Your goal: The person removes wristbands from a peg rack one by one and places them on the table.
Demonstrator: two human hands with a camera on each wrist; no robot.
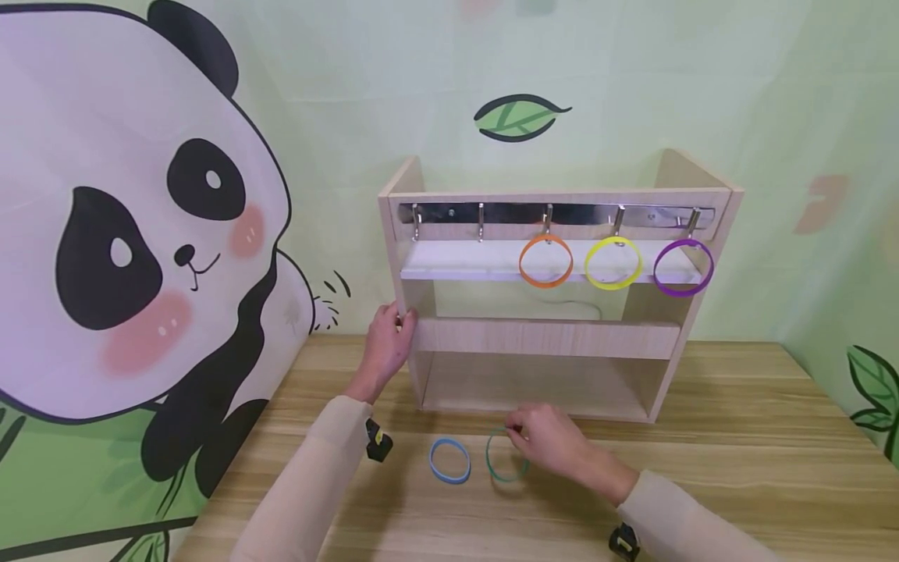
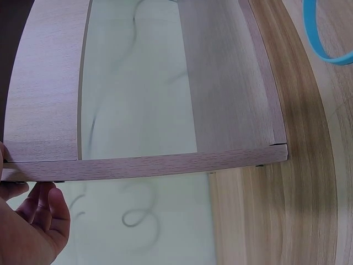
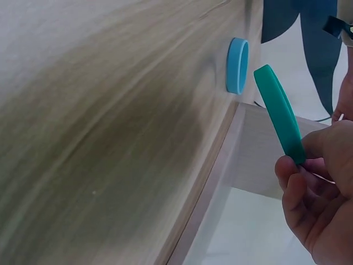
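Observation:
My right hand (image 1: 555, 443) pinches a green wristband (image 3: 278, 113) between thumb and fingers, just in front of the wooden shelf unit (image 1: 544, 339). In the right wrist view the band stands tilted out from the fingertips. A blue wristband (image 3: 234, 66) lies on the table to the left of the green one. My left hand (image 1: 388, 351) grips the left side panel of the unit, its fingers (image 2: 59, 215) against the panel's outer face. Orange (image 1: 545, 286), yellow (image 1: 612, 286) and purple (image 1: 681, 293) wristbands hang from hooks on the metal rail (image 1: 516, 213).
The two leftmost hooks (image 1: 416, 222) of the rail hold no bands. A white shelf board (image 1: 463, 261) sits behind the hooks. The unit stands on a wood-grain table (image 1: 744, 437) before a cloth backdrop with a large panda (image 1: 133, 234).

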